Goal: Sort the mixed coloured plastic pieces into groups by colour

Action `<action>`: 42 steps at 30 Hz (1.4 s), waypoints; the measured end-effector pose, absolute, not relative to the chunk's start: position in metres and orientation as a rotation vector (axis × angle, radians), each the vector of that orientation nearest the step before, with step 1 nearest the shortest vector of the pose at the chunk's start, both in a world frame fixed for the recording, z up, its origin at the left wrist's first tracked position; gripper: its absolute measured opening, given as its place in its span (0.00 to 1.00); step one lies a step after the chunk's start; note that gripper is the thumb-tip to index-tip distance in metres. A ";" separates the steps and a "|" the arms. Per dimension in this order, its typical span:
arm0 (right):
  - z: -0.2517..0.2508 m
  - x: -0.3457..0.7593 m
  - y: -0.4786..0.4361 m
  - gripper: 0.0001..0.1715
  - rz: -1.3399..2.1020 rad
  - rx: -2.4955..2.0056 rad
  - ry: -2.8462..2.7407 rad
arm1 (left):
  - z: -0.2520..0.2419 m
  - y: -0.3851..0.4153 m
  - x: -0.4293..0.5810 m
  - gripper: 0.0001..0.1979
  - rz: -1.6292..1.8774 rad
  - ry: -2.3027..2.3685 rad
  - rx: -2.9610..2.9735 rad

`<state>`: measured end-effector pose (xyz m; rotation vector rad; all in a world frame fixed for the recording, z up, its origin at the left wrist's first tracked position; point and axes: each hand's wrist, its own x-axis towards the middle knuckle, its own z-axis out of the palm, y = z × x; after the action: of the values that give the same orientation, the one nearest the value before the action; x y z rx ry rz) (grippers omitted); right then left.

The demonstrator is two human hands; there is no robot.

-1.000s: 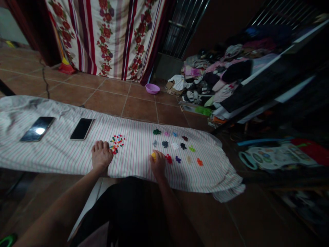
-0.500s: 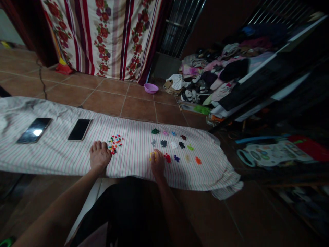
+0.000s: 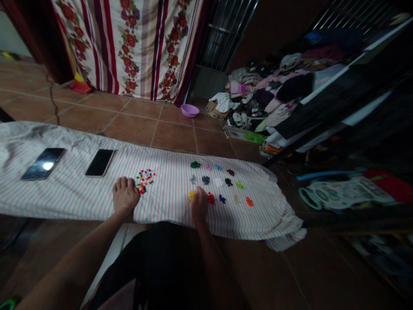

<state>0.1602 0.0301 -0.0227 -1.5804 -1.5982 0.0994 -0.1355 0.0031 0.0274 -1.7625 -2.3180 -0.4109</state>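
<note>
A striped cloth (image 3: 171,185) covers the long surface in front of me. My left hand (image 3: 125,194) rests on it, fingers lying on the cloth, beside a loose mixed-colour pile of small pieces (image 3: 146,177). My right hand (image 3: 200,204) is closed between the yellow pieces (image 3: 191,196) and the red pieces (image 3: 211,198); whatever its fingers hold, if anything, is too small to make out. Around it lie small single-colour heaps, among them dark green (image 3: 195,165), dark grey (image 3: 205,180), white (image 3: 218,182), purple (image 3: 222,199) and orange (image 3: 249,201).
Two phones, one shiny (image 3: 43,163) and one dark (image 3: 100,162), lie at the left of the cloth. On the tiled floor beyond are a purple basin (image 3: 190,110) and a heap of clothes (image 3: 267,90). A floral curtain (image 3: 145,47) hangs behind.
My right hand has shifted slightly right, off the yellow pieces, which now show more fully. My left hand has stayed in place.
</note>
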 end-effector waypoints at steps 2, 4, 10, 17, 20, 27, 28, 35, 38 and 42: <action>-0.023 0.161 0.029 0.29 0.108 -1.574 -1.588 | 0.027 0.003 -0.136 0.13 -0.418 -2.322 -1.762; -0.023 0.161 0.029 0.30 0.095 -1.557 -1.579 | 0.026 0.003 -0.136 0.13 -0.433 -2.323 -1.762; -0.023 0.163 0.029 0.28 0.073 -1.500 -1.586 | 0.022 0.004 -0.137 0.15 -0.465 -2.338 -1.768; -0.003 0.163 0.029 0.27 0.067 -1.440 -1.616 | 0.027 0.004 -0.135 0.17 -0.465 -2.393 -1.773; 0.009 0.151 0.034 0.27 0.067 -1.416 -1.673 | 0.029 0.004 -0.134 0.17 -0.483 -2.399 -1.777; 0.012 0.086 0.047 0.20 0.201 -1.294 -1.910 | 0.023 0.005 -0.135 0.17 -0.505 -2.399 -1.771; 0.011 0.076 0.047 0.19 0.225 -1.279 -1.948 | 0.023 0.005 -0.136 0.17 -0.516 -2.398 -1.773; 0.001 0.021 0.042 0.19 0.381 -1.174 -2.147 | 0.024 0.004 -0.135 0.18 -0.554 -2.388 -1.782; -0.002 0.007 0.047 0.20 0.391 -1.209 -2.151 | 0.023 0.005 -0.135 0.18 -0.549 -2.381 -1.777; -0.002 -0.006 0.056 0.19 0.361 -1.299 -2.168 | 0.021 0.006 -0.135 0.17 -0.572 -2.396 -1.770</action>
<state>-0.0057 0.0564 -0.0024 -1.2988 -2.1680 0.3609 -0.1352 0.0057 0.0209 -1.7703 -2.3962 -0.5724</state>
